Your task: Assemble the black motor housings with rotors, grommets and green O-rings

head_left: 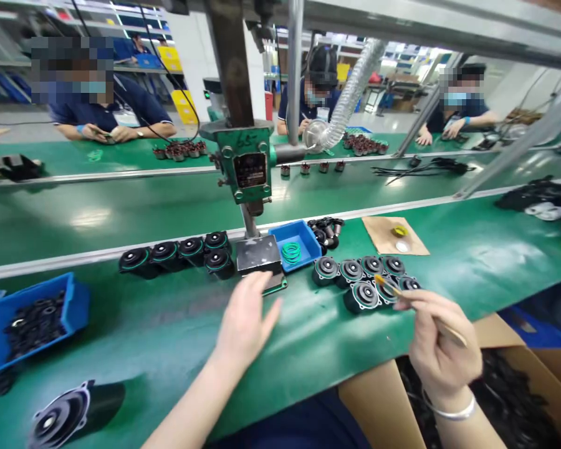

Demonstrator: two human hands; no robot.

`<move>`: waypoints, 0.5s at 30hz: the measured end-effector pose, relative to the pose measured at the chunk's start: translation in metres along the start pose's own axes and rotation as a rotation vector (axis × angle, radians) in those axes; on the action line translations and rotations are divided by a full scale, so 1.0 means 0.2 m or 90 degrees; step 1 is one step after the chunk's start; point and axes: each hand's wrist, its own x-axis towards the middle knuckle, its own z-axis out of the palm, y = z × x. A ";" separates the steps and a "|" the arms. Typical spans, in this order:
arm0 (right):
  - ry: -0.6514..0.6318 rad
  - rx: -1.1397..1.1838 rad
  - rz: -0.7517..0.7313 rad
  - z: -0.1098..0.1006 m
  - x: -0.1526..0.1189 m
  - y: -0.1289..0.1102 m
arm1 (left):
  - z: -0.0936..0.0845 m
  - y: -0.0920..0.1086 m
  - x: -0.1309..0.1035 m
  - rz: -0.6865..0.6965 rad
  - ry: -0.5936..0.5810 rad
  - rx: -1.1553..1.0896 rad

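In the head view my right hand is closed around the wooden handle of a small brush. The brush's yellowish tip hovers over or touches a group of round black housings with pale flanged rims; which of the two I cannot tell. My left hand has its thumb apart from the fingers. It rests at the front of the dark metal press base, and no object shows in it. A blue tray with green rings stands right beside the base.
More black housings with green rings stand left of the press. A blue bin of black parts and a tipped housing lie at left. Cardboard bears a yellow lid-like piece. Co-workers sit across the bench.
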 end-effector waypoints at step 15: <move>0.110 -0.059 0.284 -0.22 0.41 0.69 | 0.42 0.24 0.25 0.064 -0.230 -0.174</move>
